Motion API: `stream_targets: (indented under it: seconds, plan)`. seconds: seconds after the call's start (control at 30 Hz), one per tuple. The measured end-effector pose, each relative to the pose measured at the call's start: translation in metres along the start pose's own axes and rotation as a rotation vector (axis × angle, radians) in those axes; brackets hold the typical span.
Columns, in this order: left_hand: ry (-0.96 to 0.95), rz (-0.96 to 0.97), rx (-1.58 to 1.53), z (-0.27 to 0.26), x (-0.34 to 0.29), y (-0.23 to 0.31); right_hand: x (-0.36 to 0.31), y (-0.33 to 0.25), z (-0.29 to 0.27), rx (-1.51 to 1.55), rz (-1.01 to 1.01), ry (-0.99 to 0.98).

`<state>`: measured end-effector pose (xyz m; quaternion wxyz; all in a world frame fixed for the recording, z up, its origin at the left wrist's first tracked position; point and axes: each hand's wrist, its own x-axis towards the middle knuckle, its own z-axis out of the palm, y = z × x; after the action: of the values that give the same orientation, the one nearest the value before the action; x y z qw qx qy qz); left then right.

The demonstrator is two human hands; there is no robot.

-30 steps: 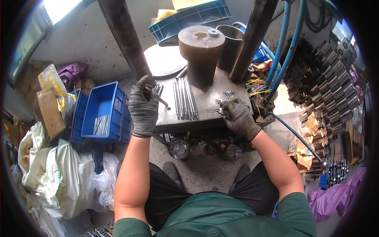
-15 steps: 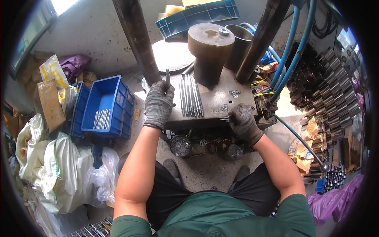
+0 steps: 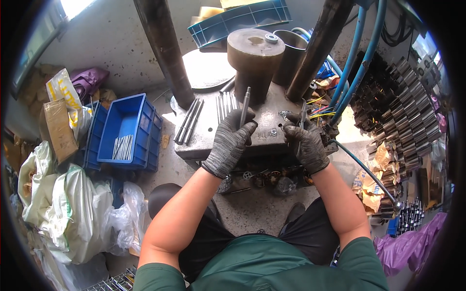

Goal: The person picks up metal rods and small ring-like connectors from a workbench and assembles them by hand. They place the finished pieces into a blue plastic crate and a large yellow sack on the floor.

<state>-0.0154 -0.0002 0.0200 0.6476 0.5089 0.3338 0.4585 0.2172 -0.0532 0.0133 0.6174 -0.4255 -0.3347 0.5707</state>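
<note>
My left hand (image 3: 228,144), in a grey knit glove, is closed round a slim metal shaft (image 3: 245,104) that stands nearly upright above the steel bench plate (image 3: 204,140). To its right, my gloved right hand (image 3: 307,145) grips a narrow tool that looks like pliers (image 3: 303,116), its tips pointing up; the fingers hide most of it. Between the hands, small metal rings (image 3: 273,132) lie on the plate. Several shafts (image 3: 224,104) lie side by side behind my left hand, which partly covers them. Other shafts (image 3: 189,121) rest near the plate's left edge.
A thick steel cylinder (image 3: 256,58) stands at the back with a bearing (image 3: 271,38) on top. Dark posts (image 3: 167,53) rise on both sides. A blue crate (image 3: 128,128) holding shafts sits left. Blue hoses (image 3: 357,63) and stacked metal tubes (image 3: 405,106) are at right.
My left hand has moved right, to the middle, with a shaft in it. Shafts now show at the plate's left, where that hand was. My right hand has turned its tool tips upward.
</note>
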Motion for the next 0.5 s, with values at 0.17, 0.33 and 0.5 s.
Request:
stream_targets:
  seconds: [0.17, 0.33, 0.5]
  plan:
    - [-0.156, 0.022, 0.236, 0.027, -0.005, -0.016, -0.015, -0.001, 0.018, 0.033, 0.109, 0.006]
    - [-0.151, -0.075, 0.152, 0.035, -0.006, -0.019, -0.02, 0.0, 0.013, 0.14, 0.16, -0.058]
    - [-0.153, -0.07, 0.03, 0.037, -0.006, -0.026, -0.02, 0.001, 0.011, -0.082, 0.042, -0.05]
